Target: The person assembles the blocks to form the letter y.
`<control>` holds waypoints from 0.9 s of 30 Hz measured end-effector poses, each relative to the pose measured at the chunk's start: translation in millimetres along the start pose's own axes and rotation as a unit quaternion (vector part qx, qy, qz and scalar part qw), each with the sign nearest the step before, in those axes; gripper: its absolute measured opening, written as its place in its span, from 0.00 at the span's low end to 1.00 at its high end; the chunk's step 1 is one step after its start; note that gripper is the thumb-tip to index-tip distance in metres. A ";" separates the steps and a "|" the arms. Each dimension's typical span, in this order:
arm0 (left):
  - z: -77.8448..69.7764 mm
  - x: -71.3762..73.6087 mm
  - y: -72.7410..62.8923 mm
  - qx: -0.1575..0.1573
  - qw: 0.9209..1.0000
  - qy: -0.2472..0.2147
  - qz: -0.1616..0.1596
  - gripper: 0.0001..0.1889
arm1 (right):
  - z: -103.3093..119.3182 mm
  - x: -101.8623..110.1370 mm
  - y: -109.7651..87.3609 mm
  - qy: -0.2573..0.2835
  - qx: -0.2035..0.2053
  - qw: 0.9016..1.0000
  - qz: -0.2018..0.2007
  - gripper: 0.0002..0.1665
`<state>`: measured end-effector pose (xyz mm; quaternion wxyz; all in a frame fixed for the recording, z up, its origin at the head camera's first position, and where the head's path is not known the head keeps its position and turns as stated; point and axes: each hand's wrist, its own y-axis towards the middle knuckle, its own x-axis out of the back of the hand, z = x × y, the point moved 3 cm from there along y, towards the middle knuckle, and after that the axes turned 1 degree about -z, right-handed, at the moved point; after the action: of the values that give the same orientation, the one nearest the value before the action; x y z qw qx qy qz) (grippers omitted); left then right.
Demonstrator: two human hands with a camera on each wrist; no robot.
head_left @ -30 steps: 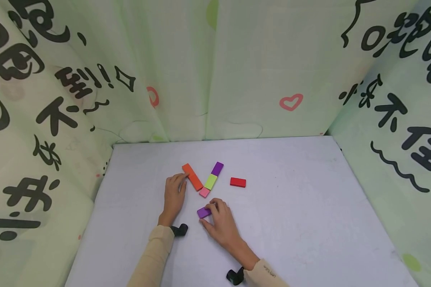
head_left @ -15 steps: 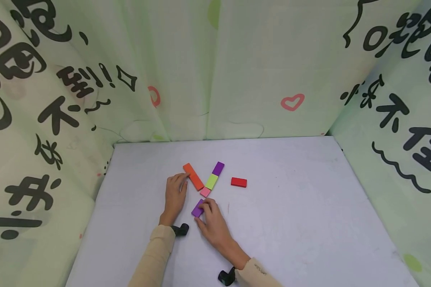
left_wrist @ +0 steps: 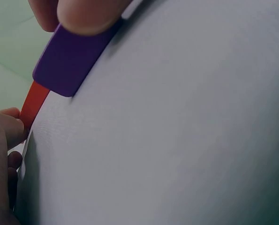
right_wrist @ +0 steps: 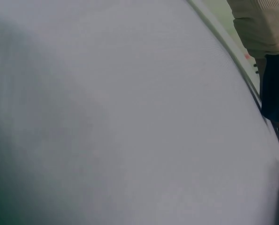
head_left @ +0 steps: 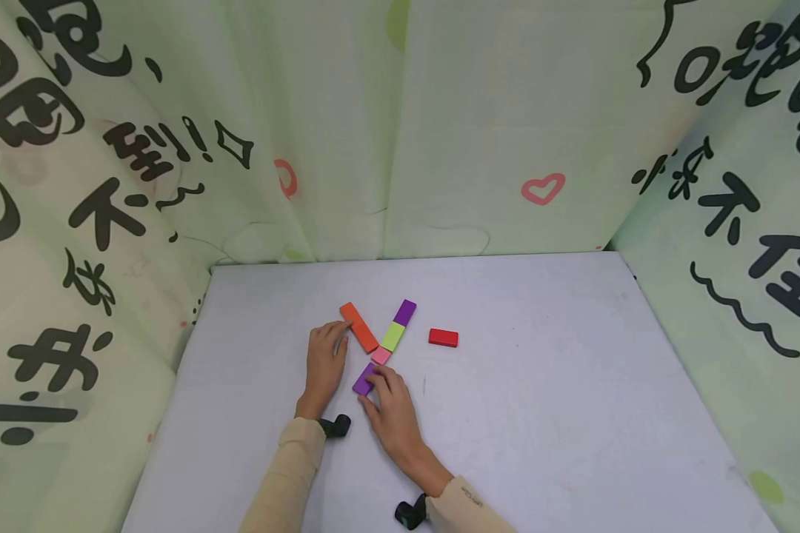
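My right hand (head_left: 398, 422) pinches a purple block (head_left: 364, 379) between thumb and fingers, low on the table. That block lies slanted, its upper end close to a small pink block (head_left: 381, 355). Fingertips of my left hand (head_left: 325, 361) touch the left side of a long orange block (head_left: 359, 328). Running up and right from the pink block are a lime green block (head_left: 392, 337) and a second purple block (head_left: 405, 312), forming a V with the orange one. In the left wrist view, the held purple block (left_wrist: 73, 61) partly covers the orange block (left_wrist: 34, 104).
A red block (head_left: 443, 338) lies alone to the right of the V on the white table (head_left: 540, 400). Light green curtains (head_left: 453, 133) with black lettering stand behind and at both sides. A black wrist camera (head_left: 410, 512) sits at my right sleeve.
My right hand has moved left and up, turning the purple block from nearly level to slanted and bringing it close to the pink block. My left hand stays at the orange block.
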<state>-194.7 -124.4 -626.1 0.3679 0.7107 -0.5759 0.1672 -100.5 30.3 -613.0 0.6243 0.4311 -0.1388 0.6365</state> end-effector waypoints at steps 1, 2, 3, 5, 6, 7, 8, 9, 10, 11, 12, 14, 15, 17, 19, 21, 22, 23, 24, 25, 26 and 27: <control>-0.5 0.3 -0.2 0.000 1.000 0.000 0.000 0.17 | 0.2 -0.3 0.5 0.000 0.001 1.000 -0.006 0.23; -0.8 0.5 -0.3 0.000 1.000 0.000 0.000 0.17 | 0.3 -0.7 1.0 -0.001 -0.001 1.000 -0.008 0.23; -1.1 0.8 -0.4 0.001 1.000 -0.001 0.000 0.17 | 0.5 -0.9 1.5 -0.001 -0.003 1.000 -0.010 0.24; -1.6 1.4 -0.6 0.004 1.000 -0.003 0.002 0.17 | 0.7 -1.1 2.4 -0.001 -0.005 1.000 -0.012 0.24; -1.5 1.4 -0.5 0.005 1.000 -0.004 0.004 0.17 | 0.7 -1.2 2.8 -0.001 -0.006 1.000 -0.014 0.24; -1.5 1.5 -0.5 0.006 1.000 -0.004 0.005 0.17 | 0.7 -1.3 3.2 0.000 -0.007 1.000 -0.014 0.23; -1.4 1.6 -0.4 0.007 1.000 -0.005 0.005 0.17 | 0.4 -1.6 3.6 -0.001 -0.009 1.000 -0.012 0.23; -1.3 1.5 -0.3 0.008 1.000 -0.005 0.006 0.17 | 0.1 -2.1 4.0 -0.002 -0.010 1.000 -0.012 0.23; -1.3 1.4 -0.3 0.009 1.000 -0.005 0.007 0.17 | -0.2 -2.5 4.4 -0.003 -0.011 1.000 -0.011 0.23; -1.2 1.4 -0.3 0.011 1.000 -0.005 0.008 0.17 | -0.6 -2.9 4.7 -0.004 -0.012 1.000 -0.011 0.23; -1.1 1.3 -0.3 0.013 1.000 -0.004 0.009 0.17 | -0.9 -3.3 5.0 -0.005 -0.012 1.000 -0.010 0.23; -1.1 1.4 -0.4 0.017 1.000 -0.003 0.012 0.17 | -1.5 -4.1 5.3 -0.007 -0.015 1.000 -0.009 0.24; -1.0 1.5 -0.6 0.020 1.000 -0.003 0.014 0.17 | -1.7 -4.3 5.6 -0.008 -0.016 1.000 -0.009 0.24; -0.9 1.5 -0.8 0.025 1.000 -0.001 0.018 0.17 | -1.8 -4.4 5.8 -0.008 -0.017 1.000 -0.008 0.24; -0.9 1.4 -1.0 0.028 0.999 0.000 0.022 0.18 | -1.7 -4.3 5.9 -0.008 -0.017 1.000 -0.008 0.24; -0.8 1.3 -1.0 0.029 0.999 0.001 0.024 0.18 | -1.5 -4.1 5.9 -0.009 -0.016 1.000 -0.008 0.23; -0.7 1.3 -0.9 0.030 0.999 0.002 0.024 0.18 | -1.4 -4.0 5.9 -0.009 -0.015 1.000 -0.008 0.23; -0.7 1.3 -0.9 0.030 0.999 0.002 0.025 0.18 | -1.4 -4.0 5.9 -0.009 -0.015 1.000 -0.009 0.24; -0.6 1.3 -0.9 0.030 0.999 0.002 0.025 0.18 | -1.4 -4.0 5.9 -0.009 -0.015 1.000 -0.008 0.24; -0.6 1.3 -0.9 0.031 0.999 0.002 0.026 0.18 | -1.4 -4.0 5.9 -0.010 -0.015 1.000 -0.008 0.24; -0.5 1.3 -0.8 0.031 0.999 0.002 0.027 0.18 | -1.4 -4.0 5.9 -0.011 -0.014 1.000 -0.009 0.24; -0.4 1.2 -0.8 0.033 0.999 0.001 0.028 0.18 | -1.3 -3.8 5.9 -0.011 -0.014 1.000 -0.009 0.24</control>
<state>-193.6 -124.8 -625.3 0.3400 0.7056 -0.5895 0.1975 -107.0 27.6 -614.5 0.6343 0.4302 -0.1510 0.6243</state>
